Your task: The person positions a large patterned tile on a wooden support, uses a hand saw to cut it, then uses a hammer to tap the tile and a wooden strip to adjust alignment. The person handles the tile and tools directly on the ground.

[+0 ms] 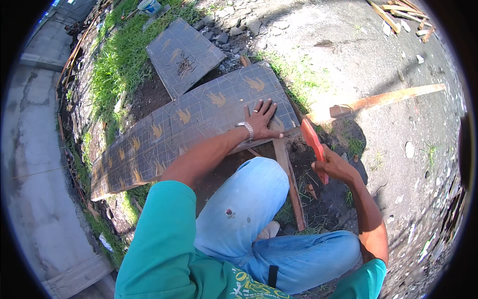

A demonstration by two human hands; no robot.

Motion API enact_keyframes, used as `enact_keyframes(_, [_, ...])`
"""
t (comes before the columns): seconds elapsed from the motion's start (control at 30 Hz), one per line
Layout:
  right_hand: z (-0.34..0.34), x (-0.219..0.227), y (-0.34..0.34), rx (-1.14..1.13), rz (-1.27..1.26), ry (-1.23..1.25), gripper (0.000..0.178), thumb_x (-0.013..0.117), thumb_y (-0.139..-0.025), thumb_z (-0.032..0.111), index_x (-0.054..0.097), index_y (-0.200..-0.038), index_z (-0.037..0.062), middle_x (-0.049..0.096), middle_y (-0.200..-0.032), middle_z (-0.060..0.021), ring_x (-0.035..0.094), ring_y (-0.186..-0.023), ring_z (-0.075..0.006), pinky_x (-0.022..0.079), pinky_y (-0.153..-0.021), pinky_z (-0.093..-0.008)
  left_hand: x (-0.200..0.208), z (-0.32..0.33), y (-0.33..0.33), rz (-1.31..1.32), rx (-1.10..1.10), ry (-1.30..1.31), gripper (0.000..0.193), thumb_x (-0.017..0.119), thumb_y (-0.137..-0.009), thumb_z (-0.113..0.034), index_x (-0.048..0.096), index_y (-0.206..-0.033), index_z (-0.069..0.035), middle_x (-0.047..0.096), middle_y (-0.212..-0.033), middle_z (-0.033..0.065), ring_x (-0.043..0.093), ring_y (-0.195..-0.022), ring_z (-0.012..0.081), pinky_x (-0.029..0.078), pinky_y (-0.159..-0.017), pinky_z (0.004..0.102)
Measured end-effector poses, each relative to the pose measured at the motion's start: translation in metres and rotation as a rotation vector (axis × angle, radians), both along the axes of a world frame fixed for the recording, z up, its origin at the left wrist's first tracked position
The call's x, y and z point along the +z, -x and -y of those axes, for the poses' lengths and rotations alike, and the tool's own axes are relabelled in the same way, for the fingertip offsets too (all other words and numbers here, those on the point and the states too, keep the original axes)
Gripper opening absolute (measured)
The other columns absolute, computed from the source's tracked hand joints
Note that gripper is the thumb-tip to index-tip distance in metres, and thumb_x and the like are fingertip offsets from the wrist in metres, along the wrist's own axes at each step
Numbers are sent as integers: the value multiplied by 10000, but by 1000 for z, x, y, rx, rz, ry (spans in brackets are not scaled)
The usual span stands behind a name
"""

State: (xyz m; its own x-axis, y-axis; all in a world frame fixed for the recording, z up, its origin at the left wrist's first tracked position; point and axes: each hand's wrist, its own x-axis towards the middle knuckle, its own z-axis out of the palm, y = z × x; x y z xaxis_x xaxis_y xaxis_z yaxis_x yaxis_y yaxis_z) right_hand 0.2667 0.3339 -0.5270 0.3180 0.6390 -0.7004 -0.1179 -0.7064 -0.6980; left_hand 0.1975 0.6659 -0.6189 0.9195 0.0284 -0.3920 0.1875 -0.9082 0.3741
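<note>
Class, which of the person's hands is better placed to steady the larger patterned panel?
Left hand, probably: it lies spread on that panel, while the right hand grips a red tool.

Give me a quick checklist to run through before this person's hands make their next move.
1. Left hand steadying the larger printed plywood panel: ok, spread on it near one end.
2. Right hand gripping the red tool: ok, fingers wrapped around it.
3. Left hand apart from the red tool: ok, a gap shows between them.
4. Panel supported underneath: cannot tell, its underside is mostly hidden.
5. Smaller plywood panel free of loose bits: not ok, brown scraps lie on it.
</note>
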Motion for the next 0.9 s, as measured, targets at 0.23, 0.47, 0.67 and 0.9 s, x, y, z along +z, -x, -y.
enact_keyframes(0.23, [7,-41,34,-138,242,26,475,655,-1001,219,445,-1387,39,681,-969,-251,689,-972,-433,501,-863,-538,-33,16,17,288,16,-136,1256,869,-701,-622,278,-1716,-175,239,-1787,128,154,-1663,365,54,-1293,710])
enact_keyframes(0.47, [9,-43,46,-243,243,101,435,680,-973,270,511,-1322,72,700,-1049,-271,684,-1016,-495,491,-865,-565,-30,20,18,275,-20,-172,1239,873,-724,-596,274,-1711,-145,249,-1781,132,168,-1658,368,51,-1300,682])
enact_keyframes(0.67, [35,-11,38,-363,178,126,403,691,-910,233,628,-1267,57,736,-1039,-209,721,-972,-375,527,-835,-493,-43,21,18,324,-65,-160,1234,874,-737,-610,273,-1713,-153,244,-1780,141,148,-1661,377,42,-1291,707])
enact_keyframes(0.9, [55,65,28,-511,311,171,310,714,-898,241,746,-1141,51,738,-863,-135,729,-812,-257,567,-746,-439,-38,21,22,310,-71,-183,1219,871,-747,-606,280,-1709,-149,249,-1779,142,163,-1656,385,67,-1289,712])
